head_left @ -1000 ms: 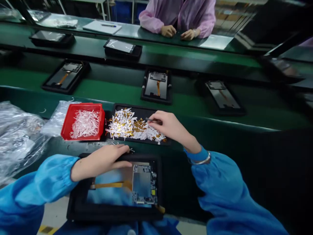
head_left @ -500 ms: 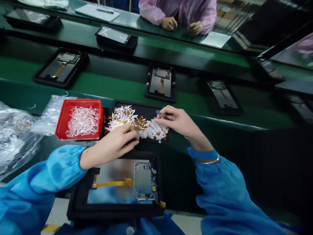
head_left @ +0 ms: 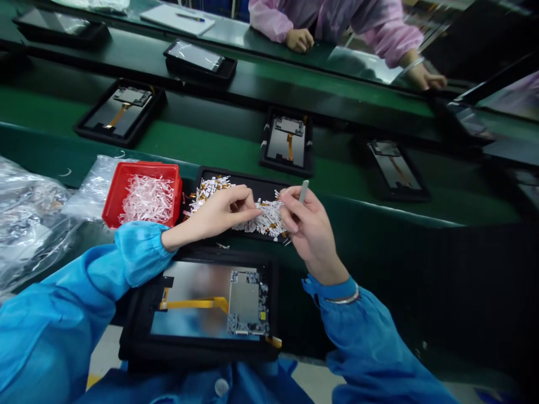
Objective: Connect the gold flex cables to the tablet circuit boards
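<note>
Tweezers [head_left: 302, 191] pinched in right hand [head_left: 312, 230], pointing upward (axis near vertical); left hand [head_left: 219, 214] curled.

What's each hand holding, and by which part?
The right hand pinches a slim grey tool, probably tweezers, by its lower part, between thumb and fingers. The left hand is at the white-and-gold strip pile; whether it holds a strip can't be told.

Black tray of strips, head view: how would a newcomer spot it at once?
On the green belt, look just past the tablet panel nearest the person. The black tray sits there, heaped with white-and-gold strips, right beside a red tray holding only white ones.
</note>
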